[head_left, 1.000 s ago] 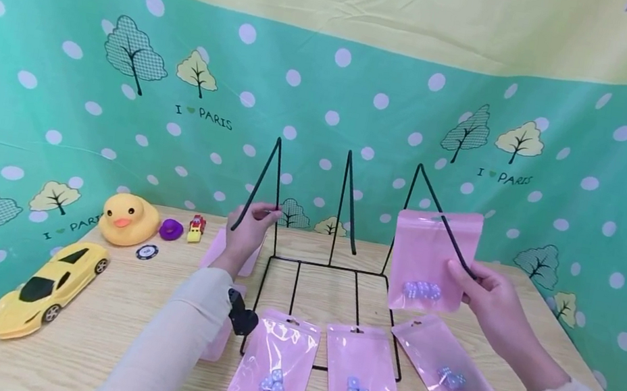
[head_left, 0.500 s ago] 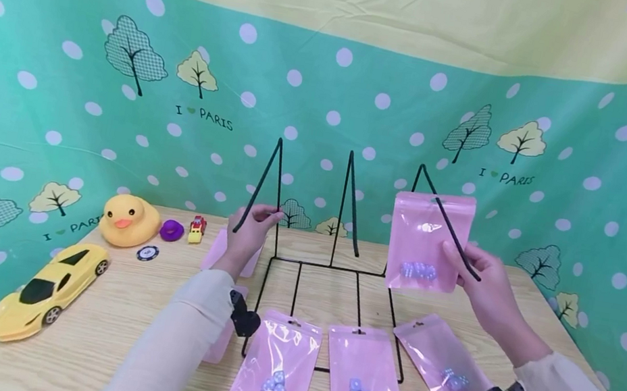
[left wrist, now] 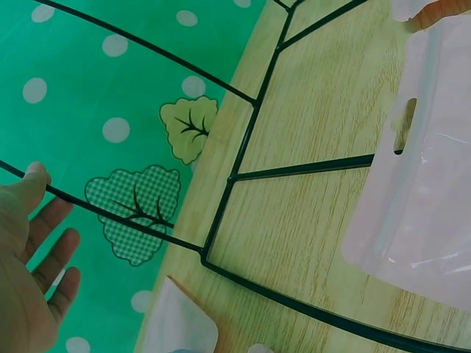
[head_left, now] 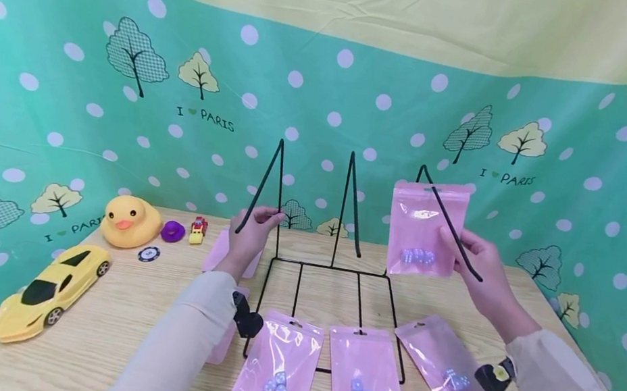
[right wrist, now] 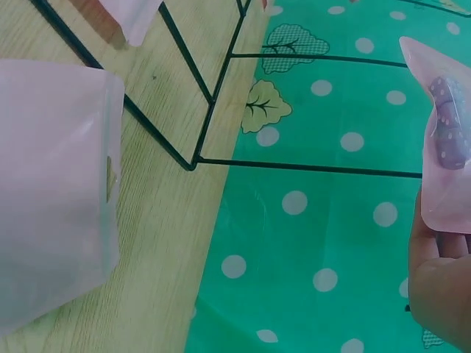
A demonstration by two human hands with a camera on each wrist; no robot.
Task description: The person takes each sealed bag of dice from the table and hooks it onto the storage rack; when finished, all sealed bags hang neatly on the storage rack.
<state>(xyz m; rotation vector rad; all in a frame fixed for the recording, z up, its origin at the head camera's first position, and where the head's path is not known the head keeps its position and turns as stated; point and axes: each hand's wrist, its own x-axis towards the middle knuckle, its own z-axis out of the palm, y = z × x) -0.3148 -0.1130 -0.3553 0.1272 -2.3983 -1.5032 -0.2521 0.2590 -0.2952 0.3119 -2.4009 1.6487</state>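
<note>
A black wire rack [head_left: 342,214] with three slanting prongs stands upright on the table. My left hand [head_left: 250,233] pinches its left upright between thumb and fingers; the left wrist view shows the other fingers loosely spread. My right hand [head_left: 485,277] grips the right edge of a pink zip bag [head_left: 426,220] with several lilac dice [head_left: 417,256] inside. The rack's right prong [head_left: 455,234] appears to run through the bag's hang hole, its tip sticking out in front. In the right wrist view, part of that bag [right wrist: 445,195] hides the fingers.
Pink bags with dice lie at the rack's front: left [head_left: 280,347], middle [head_left: 364,361] and right [head_left: 436,352]. Two more, one a pink bag [head_left: 218,255], lie partly under my left arm. Leftward are a rubber duck [head_left: 131,221], toy car [head_left: 52,291] and poker chip [head_left: 148,254].
My right hand has moved the bag up, back and slightly left along the right prong, toward the rack's upright. The left hand keeps its hold on the rack.
</note>
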